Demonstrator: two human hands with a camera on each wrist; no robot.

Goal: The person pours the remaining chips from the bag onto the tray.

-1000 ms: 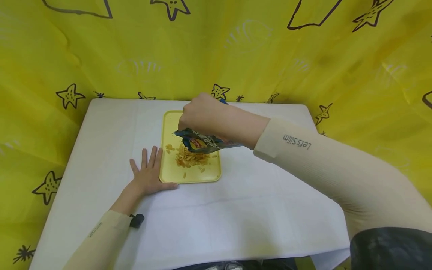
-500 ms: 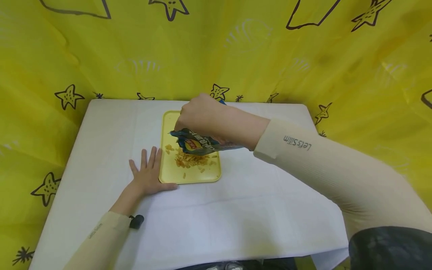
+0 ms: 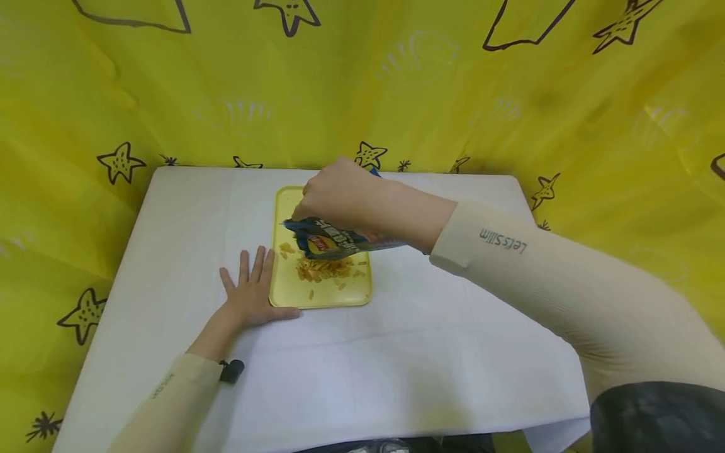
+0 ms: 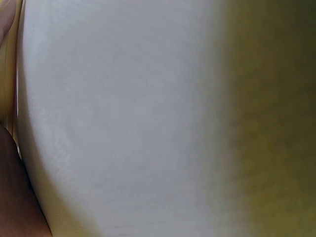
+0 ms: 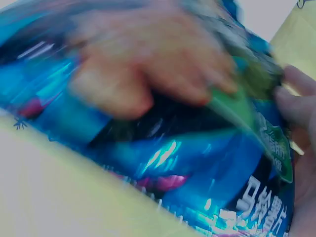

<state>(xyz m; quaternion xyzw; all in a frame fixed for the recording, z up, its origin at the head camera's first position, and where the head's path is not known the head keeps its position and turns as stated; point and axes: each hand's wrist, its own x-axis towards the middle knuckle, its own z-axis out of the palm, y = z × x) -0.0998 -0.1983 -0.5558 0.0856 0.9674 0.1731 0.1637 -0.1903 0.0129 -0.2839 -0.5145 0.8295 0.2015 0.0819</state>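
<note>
A yellow rectangular tray point(image 3: 340, 297) lies on the table, with a heap of broken potato chips point(image 3: 323, 269) near its middle. Above it, my right hand point(image 3: 334, 194) grips a dark blue chip bag point(image 3: 330, 241), held sideways low over the heap. The right wrist view shows the bag's shiny blue foil point(image 5: 207, 160) blurred, with part of the hand point(image 5: 301, 106) at the right edge. My left hand point(image 3: 253, 297) lies flat with fingers spread at the tray's near left corner, thumb along its near edge. Only a sliver of that hand point(image 4: 19, 202) enters the left wrist view.
White cloth covers the table point(image 3: 453, 352). A yellow curtain point(image 3: 340, 94) with starfish drawings hangs behind and around it. A small black device point(image 3: 231, 371) sits at my left wrist. Stray chip pieces point(image 3: 286, 249) lie apart from the heap on the tray.
The chip bag's end has shifted slightly left in my right hand's grip. The left hand and the tray stay in place.
</note>
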